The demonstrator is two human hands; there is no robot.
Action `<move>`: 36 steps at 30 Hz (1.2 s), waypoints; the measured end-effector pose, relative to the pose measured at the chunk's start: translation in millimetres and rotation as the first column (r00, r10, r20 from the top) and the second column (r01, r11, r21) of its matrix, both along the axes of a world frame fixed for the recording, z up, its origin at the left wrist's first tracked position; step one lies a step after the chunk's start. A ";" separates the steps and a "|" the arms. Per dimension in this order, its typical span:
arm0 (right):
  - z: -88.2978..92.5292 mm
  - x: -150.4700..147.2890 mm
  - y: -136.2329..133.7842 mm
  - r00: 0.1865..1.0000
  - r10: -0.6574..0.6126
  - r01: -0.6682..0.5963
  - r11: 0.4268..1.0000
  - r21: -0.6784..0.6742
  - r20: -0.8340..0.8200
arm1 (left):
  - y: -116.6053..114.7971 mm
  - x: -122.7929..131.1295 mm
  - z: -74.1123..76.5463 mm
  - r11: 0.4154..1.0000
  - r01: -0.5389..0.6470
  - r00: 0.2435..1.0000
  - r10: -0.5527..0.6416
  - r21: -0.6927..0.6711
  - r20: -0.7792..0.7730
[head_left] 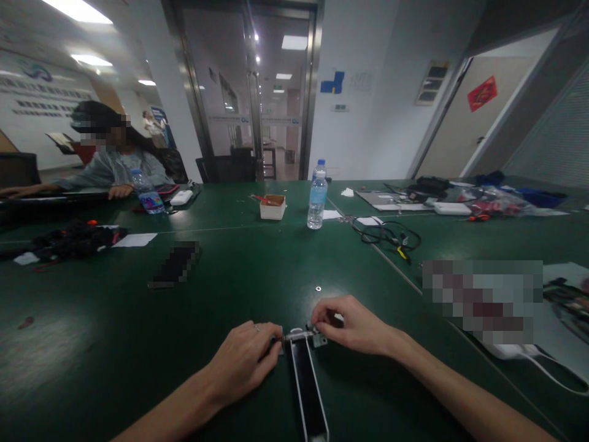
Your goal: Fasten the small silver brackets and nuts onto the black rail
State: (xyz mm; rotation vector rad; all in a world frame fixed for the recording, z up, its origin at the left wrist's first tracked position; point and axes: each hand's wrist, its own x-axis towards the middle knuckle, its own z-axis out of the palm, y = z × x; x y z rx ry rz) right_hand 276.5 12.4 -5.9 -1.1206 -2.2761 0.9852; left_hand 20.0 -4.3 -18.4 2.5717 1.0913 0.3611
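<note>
A long, narrow metal frame (pixel 317 399) with pale side rails and a dark middle lies on the green table in front of me. A short metal crosspiece (pixel 299 336) spans its far end, with a small metal plate (pixel 319 341) at the right. My left hand (pixel 246 356) has its fingers closed around the left end of this crosspiece. At the opposite end, my right hand (pixel 347 322) pinches with thumb and forefinger; the small part between the fingertips is too small to name. A small metal ring (pixel 318 288) lies just beyond the hands.
A water bottle (pixel 316 199) and a small box (pixel 273 207) stand farther back. A dark phone-like slab (pixel 175 264) lies left. Black cables (pixel 386 233) and a white power strip (pixel 506 350) lie right. Another person (pixel 115 153) sits at the far left.
</note>
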 end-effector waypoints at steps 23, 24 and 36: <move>-6.3 1.9 0.4 0.995 0.045 -0.055 0.991 0.121 0.088 | 0.4 1.3 -2.3 0.997 0.014 1.000 -0.013 0.070 -0.016; -6.8 2.2 0.6 0.995 0.044 -0.056 0.991 0.122 0.092 | 0.2 1.2 -1.7 0.998 0.012 1.000 -0.011 0.061 -0.015; -3.8 2.2 0.0 0.995 0.004 -0.025 0.978 0.208 0.100 | -0.2 1.1 1.4 0.999 0.010 1.000 -0.009 0.045 -0.021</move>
